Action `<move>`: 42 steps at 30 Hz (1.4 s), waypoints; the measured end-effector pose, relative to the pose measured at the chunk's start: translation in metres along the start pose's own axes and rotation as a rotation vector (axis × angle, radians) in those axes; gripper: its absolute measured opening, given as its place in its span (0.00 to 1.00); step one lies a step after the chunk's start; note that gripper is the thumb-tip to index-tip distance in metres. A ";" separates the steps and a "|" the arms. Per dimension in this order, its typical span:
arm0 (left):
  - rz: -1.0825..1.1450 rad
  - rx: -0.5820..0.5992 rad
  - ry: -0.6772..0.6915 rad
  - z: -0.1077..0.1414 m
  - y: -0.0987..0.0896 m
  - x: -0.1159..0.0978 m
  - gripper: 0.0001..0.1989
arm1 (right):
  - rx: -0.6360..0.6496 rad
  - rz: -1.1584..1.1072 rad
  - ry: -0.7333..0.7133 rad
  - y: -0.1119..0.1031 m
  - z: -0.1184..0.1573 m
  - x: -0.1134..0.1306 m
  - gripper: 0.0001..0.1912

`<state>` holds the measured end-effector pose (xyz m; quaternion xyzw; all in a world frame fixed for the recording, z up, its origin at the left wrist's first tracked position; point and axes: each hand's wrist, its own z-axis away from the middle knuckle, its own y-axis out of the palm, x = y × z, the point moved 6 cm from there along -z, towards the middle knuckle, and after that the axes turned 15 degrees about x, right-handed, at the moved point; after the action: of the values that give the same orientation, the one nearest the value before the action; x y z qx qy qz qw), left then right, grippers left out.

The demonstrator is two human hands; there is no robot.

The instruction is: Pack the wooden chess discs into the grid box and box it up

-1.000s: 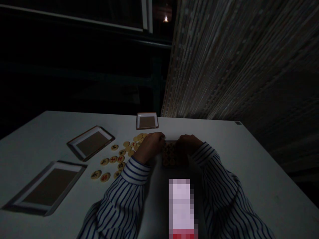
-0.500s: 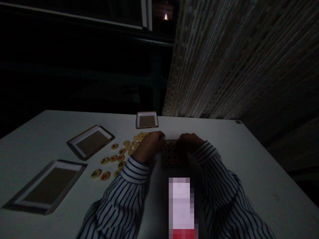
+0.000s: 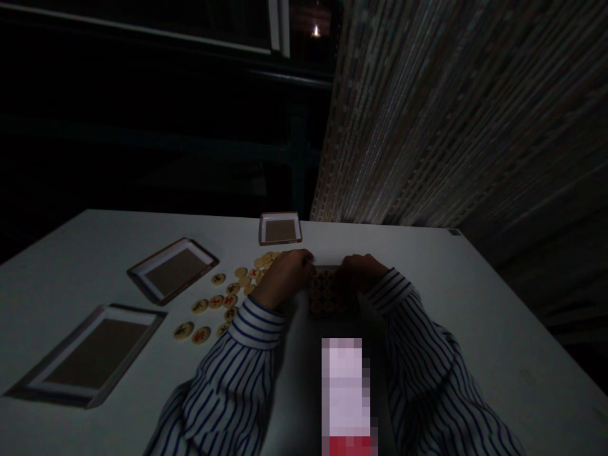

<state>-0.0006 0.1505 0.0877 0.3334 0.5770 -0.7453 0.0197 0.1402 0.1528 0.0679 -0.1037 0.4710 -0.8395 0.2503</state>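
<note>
Between my hands on the white table lies a small tray [image 3: 327,311] with rows of round game pieces in it, dark in shadow. My left hand [image 3: 287,275] is at the tray's left side, fingers curled near its far left corner. My right hand [image 3: 363,273] covers the tray's right part, its fingers bent and mostly in shadow. What either hand's fingertips hold is too dark to make out. Loose round wooden pieces [image 3: 230,301] with red or black characters, some blank side up, lie left of my left hand, partly hidden by it.
Three shallow trays stand on the white table [image 3: 475,329]: a large one [image 3: 97,354] at near left, another [image 3: 175,271] behind it, and a small one [image 3: 280,230] near the far edge. A strand curtain [image 3: 403,114] hangs beyond the table at right.
</note>
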 end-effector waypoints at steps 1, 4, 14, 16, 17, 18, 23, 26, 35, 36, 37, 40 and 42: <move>-0.008 0.007 -0.006 0.000 0.000 0.000 0.14 | 0.002 0.002 -0.003 0.000 0.000 0.000 0.14; -0.020 0.025 -0.023 0.000 0.000 -0.001 0.14 | -0.003 -0.004 -0.001 0.000 0.000 0.000 0.14; -0.064 0.018 -0.019 0.000 0.000 0.000 0.14 | 0.042 -0.015 0.028 0.003 -0.003 -0.001 0.15; -0.064 0.020 -0.024 0.000 0.000 0.001 0.14 | 0.038 -0.014 0.029 0.003 -0.003 -0.002 0.14; -0.062 0.019 -0.030 0.000 -0.001 0.001 0.14 | 0.024 -0.016 0.025 0.001 -0.002 -0.003 0.14; -0.060 0.015 -0.037 0.000 -0.002 0.001 0.14 | 0.000 -0.019 0.021 -0.001 0.000 -0.005 0.14; -0.032 -0.039 -0.072 0.003 -0.013 0.003 0.14 | -0.205 -0.051 0.069 -0.020 0.016 -0.017 0.14; -0.008 -0.108 -0.097 0.008 -0.025 0.006 0.15 | -0.284 -0.073 0.104 -0.028 0.027 -0.021 0.13; 0.014 -0.266 -0.123 0.036 -0.064 0.016 0.18 | -0.394 -0.087 0.090 -0.040 0.042 -0.018 0.13; 0.015 -0.269 -0.142 0.039 -0.068 0.019 0.18 | -0.396 -0.088 0.092 -0.041 0.043 -0.017 0.13; 0.017 -0.272 -0.154 0.043 -0.071 0.023 0.18 | -0.397 -0.089 0.094 -0.042 0.044 -0.016 0.13; 0.014 -0.275 -0.158 0.052 -0.081 0.032 0.18 | -0.406 -0.093 0.082 -0.044 0.047 -0.012 0.14; 0.009 -0.274 -0.178 0.059 -0.086 0.041 0.18 | -0.422 -0.098 0.053 -0.045 0.047 -0.007 0.14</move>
<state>-0.0954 0.1423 0.1458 0.2627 0.6678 -0.6861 0.1193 0.1515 0.1409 0.1315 -0.1543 0.6371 -0.7359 0.1696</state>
